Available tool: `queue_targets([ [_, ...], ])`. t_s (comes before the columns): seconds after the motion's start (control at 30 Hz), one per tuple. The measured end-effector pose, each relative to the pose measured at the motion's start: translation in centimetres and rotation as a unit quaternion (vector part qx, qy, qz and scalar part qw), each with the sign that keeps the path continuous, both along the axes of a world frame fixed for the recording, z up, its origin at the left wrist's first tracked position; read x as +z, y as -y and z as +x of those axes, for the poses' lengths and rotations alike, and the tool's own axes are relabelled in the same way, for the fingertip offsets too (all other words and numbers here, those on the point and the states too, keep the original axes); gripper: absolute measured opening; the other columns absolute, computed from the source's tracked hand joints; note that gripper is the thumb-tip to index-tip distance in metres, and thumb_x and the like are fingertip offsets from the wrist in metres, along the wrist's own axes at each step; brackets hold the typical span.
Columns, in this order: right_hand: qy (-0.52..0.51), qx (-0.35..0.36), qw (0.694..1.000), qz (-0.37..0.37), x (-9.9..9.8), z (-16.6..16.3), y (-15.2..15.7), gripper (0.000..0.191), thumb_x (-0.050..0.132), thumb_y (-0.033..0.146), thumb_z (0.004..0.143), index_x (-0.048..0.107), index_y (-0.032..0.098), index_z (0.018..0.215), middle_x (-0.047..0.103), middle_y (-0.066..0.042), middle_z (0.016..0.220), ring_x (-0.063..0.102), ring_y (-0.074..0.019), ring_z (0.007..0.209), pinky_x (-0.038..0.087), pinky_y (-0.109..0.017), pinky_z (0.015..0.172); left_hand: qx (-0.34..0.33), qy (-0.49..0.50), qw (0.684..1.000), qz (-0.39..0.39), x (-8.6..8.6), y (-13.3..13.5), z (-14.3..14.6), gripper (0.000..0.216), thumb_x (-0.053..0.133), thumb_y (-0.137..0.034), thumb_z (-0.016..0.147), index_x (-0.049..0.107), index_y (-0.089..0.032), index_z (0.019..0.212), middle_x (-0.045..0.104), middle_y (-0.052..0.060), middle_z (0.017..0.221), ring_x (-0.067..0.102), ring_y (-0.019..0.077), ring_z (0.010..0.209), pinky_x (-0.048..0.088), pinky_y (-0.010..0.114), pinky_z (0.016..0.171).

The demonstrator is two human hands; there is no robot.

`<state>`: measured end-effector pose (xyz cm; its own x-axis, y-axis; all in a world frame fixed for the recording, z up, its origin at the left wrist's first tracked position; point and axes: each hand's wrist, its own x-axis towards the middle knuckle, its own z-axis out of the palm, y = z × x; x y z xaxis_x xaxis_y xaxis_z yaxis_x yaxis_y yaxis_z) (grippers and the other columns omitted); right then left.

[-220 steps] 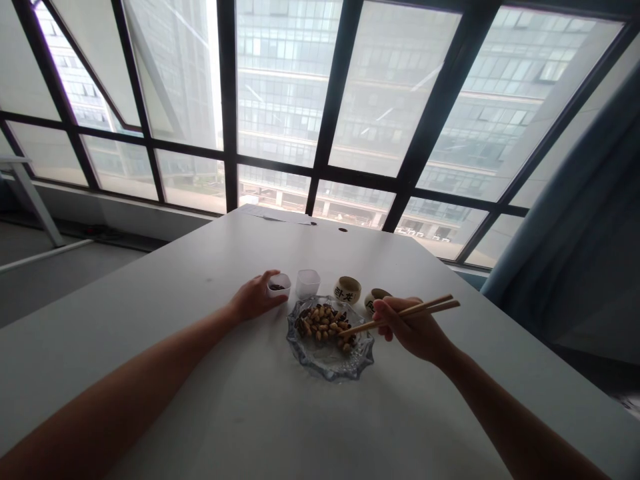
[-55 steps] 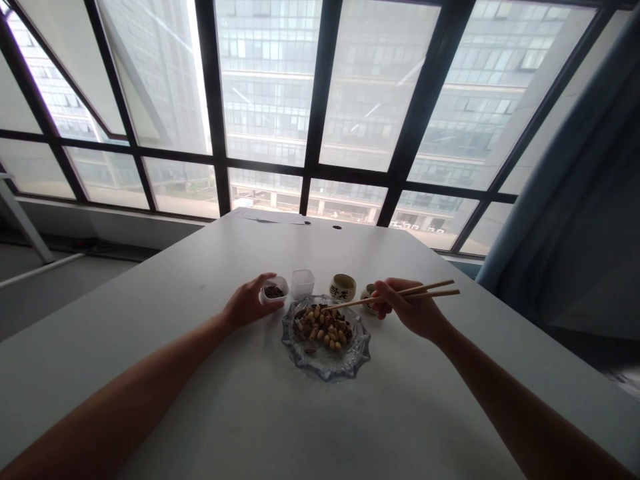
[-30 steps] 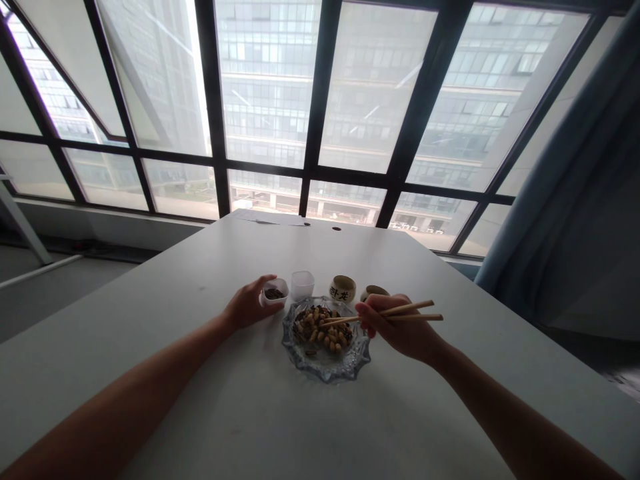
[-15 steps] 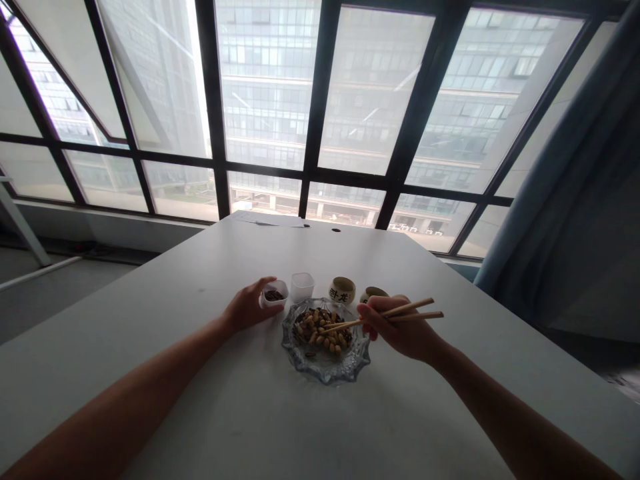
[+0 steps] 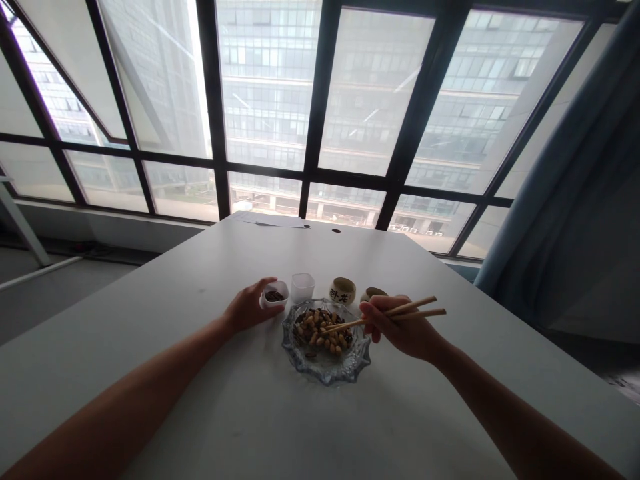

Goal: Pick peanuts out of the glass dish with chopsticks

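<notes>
My left hand (image 5: 249, 307) is closed round a small white plastic cup (image 5: 275, 303) with dark seeds in it. In my right hand (image 5: 397, 327) is a pair of wooden chopsticks (image 5: 415, 309), their tips down among the peanuts (image 5: 326, 343). These lie mixed with dark seeds in a scalloped glass bowl (image 5: 325, 375) on the table, between my hands. Whether the tips grip anything is too small to tell. Behind the bowl stands a second translucent cup (image 5: 303, 287).
A small ceramic cup (image 5: 343, 291) with dark characters stands behind the bowl. Another ceramic cup (image 5: 373, 293) is partly hidden by my right hand. Papers (image 5: 270, 219) lie at the far end of the white table (image 5: 240, 413), before the windows. A blue curtain (image 5: 545, 193) hangs at right.
My right hand and the chopsticks have shifted very slightly to the right. The tips are still among the peanuts. My left hand and its cup have stayed in place.
</notes>
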<state>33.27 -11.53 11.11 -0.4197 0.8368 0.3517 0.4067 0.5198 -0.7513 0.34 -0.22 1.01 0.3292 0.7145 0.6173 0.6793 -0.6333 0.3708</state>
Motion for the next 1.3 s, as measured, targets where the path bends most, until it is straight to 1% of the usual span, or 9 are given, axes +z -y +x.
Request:
queue_targets([
  [0.13, -0.046, -0.030, 0.998, -0.028, 0.1, 0.0, -0.2, 0.045, 0.062, 0.056, 0.088, 0.067, 0.017, 0.067, 0.069, -0.004, 0.056, 0.063, -0.0145, 0.044, 0.051, -0.024, 0.040, -0.003, -0.001, 1.000, -0.006, -0.2, -0.1, -0.1, 0.062, 0.071, -0.050, 0.074, 0.054, -0.023, 0.127, 0.074, 0.009, 0.110, 0.073, 0.0259, 0.091, 0.059, 0.037, 0.079],
  [0.23, -0.151, -0.070, 0.983, -0.075, 0.1, 0.1, -0.7, 0.047, 0.070, 0.060, 0.079, 0.068, 0.016, 0.065, 0.068, -0.004, 0.052, 0.061, -0.0142, 0.039, 0.050, -0.023, 0.037, -0.004, -0.002, 1.000, -0.012, -0.3, -0.2, 0.0, 0.063, 0.070, -0.050, 0.075, 0.053, -0.023, 0.128, 0.074, 0.009, 0.111, 0.072, 0.0260, 0.094, 0.058, 0.037, 0.081],
  [0.37, -0.351, -0.121, 0.915, -0.156, -0.2, 0.5, -2.0, 0.043, 0.083, 0.054, 0.068, 0.068, 0.014, 0.061, 0.064, -0.003, 0.046, 0.055, -0.0112, 0.036, 0.045, -0.020, 0.034, -0.001, -0.003, 1.000, -0.016, -0.2, -0.1, 0.0, 0.063, 0.070, -0.050, 0.074, 0.053, -0.023, 0.128, 0.074, 0.009, 0.111, 0.072, 0.0257, 0.094, 0.058, 0.037, 0.082],
  [0.47, -0.413, -0.133, 0.882, -0.184, -0.5, 0.9, -2.8, 0.039, 0.085, 0.046, 0.068, 0.066, 0.014, 0.058, 0.063, -0.003, 0.046, 0.054, -0.0095, 0.037, 0.044, -0.018, 0.034, -0.003, -0.003, 1.000, -0.019, -0.1, -0.1, 0.0, 0.063, 0.070, -0.050, 0.074, 0.053, -0.022, 0.128, 0.073, 0.010, 0.112, 0.072, 0.0258, 0.094, 0.058, 0.038, 0.083],
  [0.77, -0.379, -0.138, 0.903, -0.151, -0.8, 1.4, -3.0, 0.042, 0.084, 0.052, 0.068, 0.068, 0.014, 0.063, 0.065, -0.005, 0.047, 0.056, -0.0114, 0.037, 0.046, -0.020, 0.035, 0.023, 0.022, 0.997, -0.070, -0.1, -0.3, -0.1, 0.063, 0.070, -0.052, 0.075, 0.053, -0.022, 0.127, 0.074, 0.009, 0.107, 0.072, 0.0269, 0.094, 0.057, 0.039, 0.083],
  [0.93, -0.375, -0.157, 0.908, -0.098, -0.5, 2.5, -3.5, 0.045, 0.083, 0.057, 0.065, 0.068, 0.014, 0.063, 0.067, -0.005, 0.049, 0.058, -0.0120, 0.037, 0.047, -0.020, 0.035, 0.038, 0.015, 0.998, -0.046, 1.4, -1.4, 0.0, 0.076, 0.069, -0.065, 0.072, 0.051, -0.019, 0.130, 0.064, 0.017, 0.127, 0.066, 0.0334, 0.110, 0.052, 0.050, 0.093],
  [1.1, -0.418, -0.193, 0.887, -0.045, 0.0, 4.6, -4.6, 0.043, 0.083, 0.053, 0.067, 0.067, 0.014, 0.063, 0.066, -0.005, 0.048, 0.059, -0.0121, 0.039, 0.047, -0.020, 0.036, 0.000, -0.056, 0.998, 0.007, 5.9, -1.9, 4.6, 0.074, 0.057, -0.070, 0.080, 0.052, -0.017, 0.131, 0.063, 0.016, 0.130, 0.058, 0.0338, 0.121, 0.041, 0.054, 0.104],
  [1.2, -0.465, -0.223, 0.857, -0.017, 0.2, 5.9, -5.4, 0.040, 0.081, 0.050, 0.071, 0.064, 0.015, 0.062, 0.064, -0.003, 0.046, 0.058, -0.0117, 0.039, 0.046, -0.019, 0.035, -0.034, -0.125, 0.991, -0.045, 7.9, -2.3, 9.4, 0.072, 0.053, -0.066, 0.086, 0.048, -0.016, 0.137, 0.065, 0.015, 0.129, 0.058, 0.0317, 0.123, 0.039, 0.050, 0.107],
  [1.3, -0.495, -0.241, 0.835, -0.004, 0.1, 7.0, -6.0, 0.037, 0.079, 0.045, 0.073, 0.061, 0.016, 0.062, 0.063, -0.002, 0.047, 0.058, -0.0115, 0.038, 0.044, -0.019, 0.033, -0.047, -0.241, 0.963, -0.107, 8.2, -3.4, 14.0, 0.083, 0.062, -0.066, 0.079, 0.045, -0.014, 0.141, 0.062, 0.018, 0.134, 0.051, 0.0346, 0.130, 0.028, 0.052, 0.114],
])
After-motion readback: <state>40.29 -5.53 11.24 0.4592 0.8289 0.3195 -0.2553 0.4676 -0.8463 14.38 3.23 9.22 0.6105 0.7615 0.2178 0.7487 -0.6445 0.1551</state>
